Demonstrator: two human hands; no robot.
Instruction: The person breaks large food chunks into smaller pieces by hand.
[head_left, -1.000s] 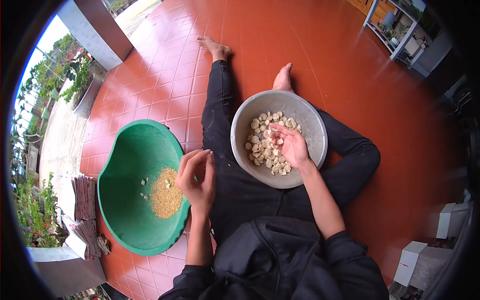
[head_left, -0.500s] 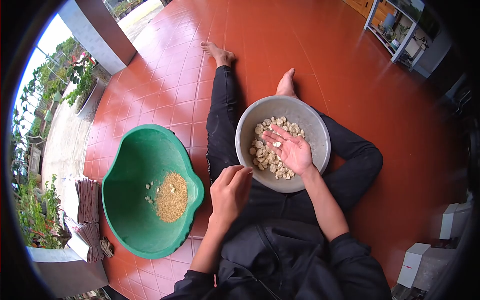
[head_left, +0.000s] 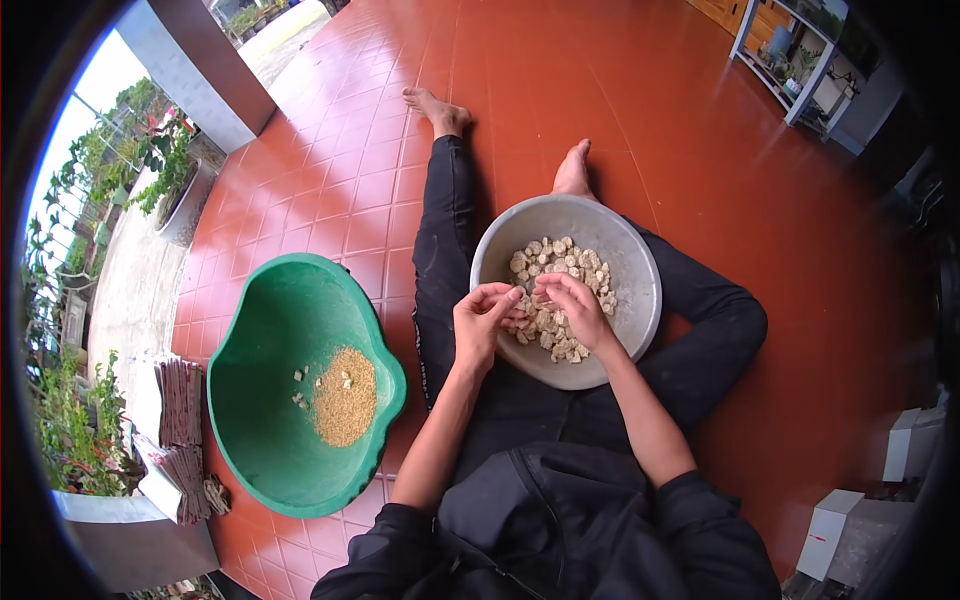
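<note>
My left hand [head_left: 482, 322] is over the left side of a grey metal basin [head_left: 633, 300], thumb and fingertips pinched together. What it pinches is too small to make out. Close beside it, my right hand [head_left: 578, 308] has its fingers curled inward above the basin, and whatever lies inside them is hidden. Under both hands, dry, pale, crumbly round pieces [head_left: 560, 262] cover much of the basin's bottom. The basin rests on my lap between my legs.
To the left, a green plastic tub [head_left: 262, 400] holds a heap of yellowish grains [head_left: 343, 405] with a few pale bits. Folded papers [head_left: 178, 405] are stacked beyond it. White boxes [head_left: 830, 535] stand at lower right, a shelf [head_left: 790, 65] at upper right.
My right hand, earlier open palm-up with a small pale piece on it, has curled its fingers. My left hand has moved up and right, over the basin, close to the right one.
</note>
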